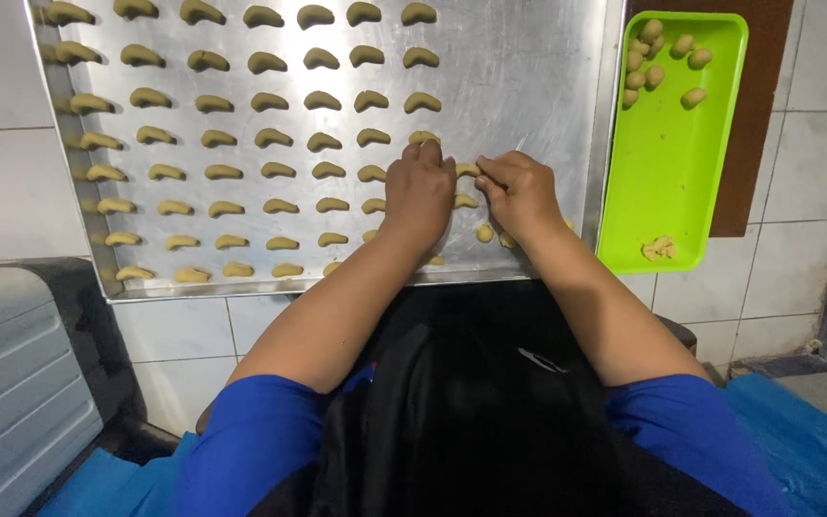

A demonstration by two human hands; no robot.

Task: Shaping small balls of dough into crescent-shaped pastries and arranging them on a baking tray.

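The left hand (420, 190) lies knuckles-up on the metal baking tray (519, 67), its fingers curled together over the spot where a small dough piece (469, 169) sits between the two hands; the right hand (521, 194) meets it from the other side, thumb and forefinger pinched together at that piece's end. Whether either grip truly clamps the dough or only presses and shapes it I cannot tell, since the fingertips hide the contact.

The piece reads as raw, pale yellow-tan dough bent into a crescent; by its look it is very light, soft and easily dented, perhaps a little tacky, so it wants a gentle hold by fingertips at its thicker middle or under both ends, never a squeeze; the thin tips would likely tear or flatten first.

Just below the hands lie a few loose dough lumps (484, 233), not yet curved; to the left, rows of finished crescents (225, 170) fill the tray, evenly spaced and apart from one another, while the tray's right part is bare shiny metal.

Beside the tray's right edge rests a bright green plastic tray (667, 163), rectangular with rounded corners; round dough balls (658, 57) cluster at its far end and a crumbly scrap (659, 249) lies near its close end. No package, label or sign shows; the trays rest on a white-tiled desk (11, 182), with a grey ribbed bin (11, 373) lower left.
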